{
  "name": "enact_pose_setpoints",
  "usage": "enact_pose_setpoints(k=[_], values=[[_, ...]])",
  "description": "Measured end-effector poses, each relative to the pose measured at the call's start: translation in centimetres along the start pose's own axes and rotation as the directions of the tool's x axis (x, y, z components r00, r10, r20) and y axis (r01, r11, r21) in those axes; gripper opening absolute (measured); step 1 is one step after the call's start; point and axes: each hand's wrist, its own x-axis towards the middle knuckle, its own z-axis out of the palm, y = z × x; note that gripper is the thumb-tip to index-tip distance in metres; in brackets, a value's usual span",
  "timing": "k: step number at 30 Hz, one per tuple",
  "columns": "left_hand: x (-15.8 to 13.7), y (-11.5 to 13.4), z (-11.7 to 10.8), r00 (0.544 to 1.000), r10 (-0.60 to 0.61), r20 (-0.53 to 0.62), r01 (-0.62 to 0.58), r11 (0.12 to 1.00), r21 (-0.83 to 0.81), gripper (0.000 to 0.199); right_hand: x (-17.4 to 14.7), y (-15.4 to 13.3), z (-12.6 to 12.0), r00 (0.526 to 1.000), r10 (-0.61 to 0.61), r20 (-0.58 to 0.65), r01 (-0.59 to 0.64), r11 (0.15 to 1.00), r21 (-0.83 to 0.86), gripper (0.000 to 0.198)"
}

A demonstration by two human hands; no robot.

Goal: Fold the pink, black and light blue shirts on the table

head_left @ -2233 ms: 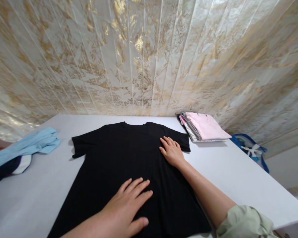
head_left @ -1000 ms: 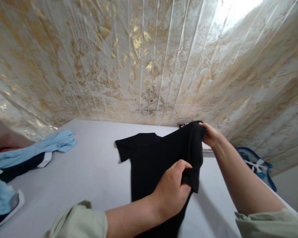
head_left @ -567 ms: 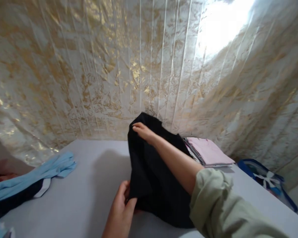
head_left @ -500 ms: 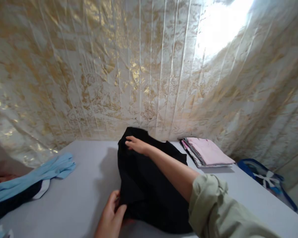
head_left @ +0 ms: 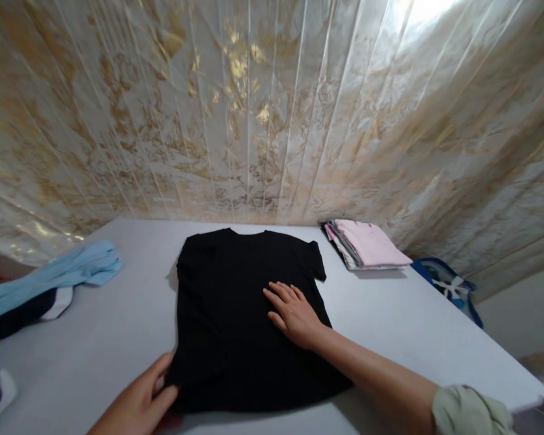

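A black T-shirt [head_left: 236,320] lies spread on the white table, neckline toward the wall and hem toward me. Its right sleeve sticks out; the left sleeve seems tucked or turned under. With thumb and fingers, my left hand [head_left: 140,396] pinches the shirt's lower left edge. Flat on the right half of the shirt's body rests my right hand [head_left: 297,317], fingers spread and holding nothing.
Folded clothes [head_left: 369,244], a pink one on top, are stacked at the back right. A light blue garment [head_left: 58,272] and a dark one with white trim [head_left: 31,314] lie at the left. A blue-edged clear bag [head_left: 451,287] sits beyond the table's [head_left: 131,260] right edge.
The black T-shirt has gone from bunched and partly raised to spread flat. My right hand has moved from its upper left area down to the right. My left hand keeps its hold.
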Motion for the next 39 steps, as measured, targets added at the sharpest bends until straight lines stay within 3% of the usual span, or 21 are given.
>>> enact_pose_setpoints(k=[3, 6, 8, 11, 13, 15, 17, 20, 23, 26, 28, 31, 33, 34, 36, 39], values=[[0.6, 1.4, -1.6, 0.968, 0.235, -0.089, -0.208, 0.947, 0.245, 0.046, -0.7, -0.7, 0.4, 1.0, 0.001, 0.003, -0.001, 1.0, -0.002, 0.055], [0.6, 4.1, -1.5, 0.864, 0.481, -0.151, -0.378, 0.815, 0.438, 0.051, -0.9, -1.5, 0.3, 1.0, 0.001, 0.012, -0.002, 1.0, 0.006, 0.056], [0.8, 6.1, 0.1, 0.834, 0.549, -0.05, -0.456, 0.738, 0.497, 0.045, -1.1, -2.1, 0.2, 1.0, -0.009, 0.017, 0.009, 1.0, 0.01, 0.058], [2.7, 8.3, 3.7, 0.83, 0.52, 0.202, -0.539, 0.654, 0.531, 0.038, -1.9, -3.5, 0.2, 0.999, -0.038, 0.03, 0.038, 0.999, 0.026, 0.06], [5.1, 8.7, 5.9, 0.817, 0.493, 0.299, -0.567, 0.591, 0.573, 0.041, -3.0, -4.7, 0.3, 0.996, -0.07, 0.052, 0.067, 0.997, 0.047, 0.062], [7.6, 8.5, 7.2, 0.848, 0.455, 0.272, -0.503, 0.528, 0.684, 0.047, -4.4, -6.0, 0.2, 0.991, -0.111, 0.077, 0.105, 0.991, 0.081, 0.063], [9.4, 8.1, 7.6, 0.893, 0.416, 0.169, -0.371, 0.472, 0.799, 0.05, -5.7, -7.0, -0.1, 0.979, -0.173, 0.105, 0.158, 0.978, 0.134, 0.067], [9.8, 7.2, 6.8, 0.91, 0.405, 0.095, -0.277, 0.419, 0.864, 0.047, -5.7, -7.4, -1.5, 0.962, -0.234, 0.139, 0.204, 0.958, 0.202, 0.059], [8.3, 6.0, 5.0, 0.892, 0.438, 0.111, -0.308, 0.408, 0.86, 0.044, -1.8, -5.7, -3.5, 0.982, -0.143, 0.125, 0.121, 0.978, 0.172, 0.034], [7.0, 5.1, 2.2, 0.868, 0.487, 0.095, -0.311, 0.383, 0.87, 0.036, 4.8, -2.7, -4.2, 0.996, -0.035, 0.08, 0.027, 0.995, 0.099, 0.034], [6.7, 4.9, -0.2, 0.871, 0.485, 0.079, -0.276, 0.351, 0.895, 0.032, 9.1, -0.7, -3.4, 0.999, 0.011, 0.047, -0.014, 0.998, 0.064, 0.039], [6.8, 5.5, -4.0, 0.927, 0.371, -0.059, -0.045, 0.265, 0.963, 0.039, 13.5, 1.1, -0.9, 0.995, 0.094, -0.01, -0.094, 0.995, 0.013, 0.048], [7.1, 6.4, -5.5, 0.942, 0.293, -0.165, 0.117, 0.175, 0.978, 0.042, 14.7, 1.6, 0.6, 0.989, 0.132, -0.07, -0.134, 0.991, -0.014, 0.051], [7.5, 7.0, -5.7, 0.941, 0.287, -0.178, 0.141, 0.145, 0.979, 0.043, 14.9, 1.7, 1.2, 0.986, 0.14, -0.094, -0.142, 0.99, -0.023, 0.052], [8.6, 8.1, -5.0, 0.93, 0.357, -0.09, 0.04, 0.144, 0.989, 0.037, 14.8, 1.8, 2.0, 0.984, 0.135, -0.117, -0.14, 0.99, -0.035, 0.053], [11.6, 9.3, -2.3, 0.855, 0.512, 0.086, -0.193, 0.161, 0.968, 0.035, 14.4, 1.9, 2.1, 0.986, 0.121, -0.115, -0.126, 0.991, -0.039, 0.054]])
